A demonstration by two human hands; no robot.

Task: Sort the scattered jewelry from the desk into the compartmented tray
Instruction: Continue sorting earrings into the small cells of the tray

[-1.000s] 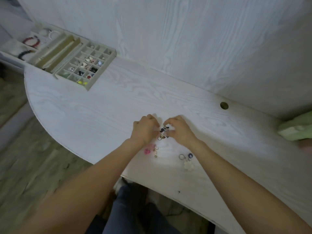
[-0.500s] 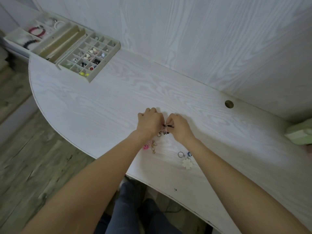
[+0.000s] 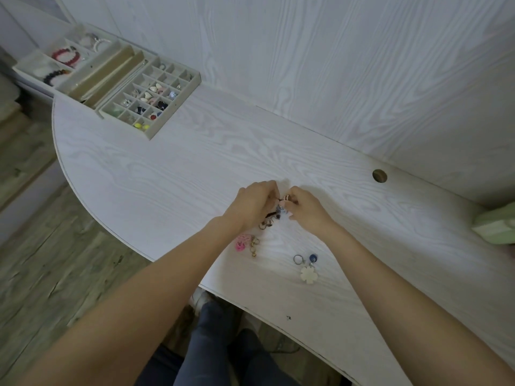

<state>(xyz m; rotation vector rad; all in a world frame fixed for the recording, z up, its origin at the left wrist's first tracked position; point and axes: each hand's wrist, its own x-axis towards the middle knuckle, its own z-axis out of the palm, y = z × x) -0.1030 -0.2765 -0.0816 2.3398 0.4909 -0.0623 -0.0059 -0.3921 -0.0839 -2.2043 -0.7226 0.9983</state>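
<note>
My left hand (image 3: pixel 252 203) and my right hand (image 3: pixel 305 208) meet over a small tangled cluster of jewelry (image 3: pixel 274 215) in the middle of the white desk (image 3: pixel 195 168). Both pinch parts of it; my right fingers hold a gold ring (image 3: pixel 287 198) at its top. A pink charm with a gold clasp (image 3: pixel 245 243) lies just below my left wrist. A cream flower keychain with a blue bead (image 3: pixel 308 267) lies to the right of it. The compartmented tray (image 3: pixel 178 108) stands at the far left, with several small pieces in its cells.
Longer tray sections (image 3: pixel 55 65) at the far left hold red and dark bead bracelets. A round cable hole (image 3: pixel 379 175) is in the desk near the wall. A pale green object (image 3: pixel 496 227) sits at the right edge. The desk's curved front edge runs past my knees.
Both hands stayed together on the cluster, working it between the fingers. The gold ring now shows at my right fingertips. The camera view shifted slightly.
</note>
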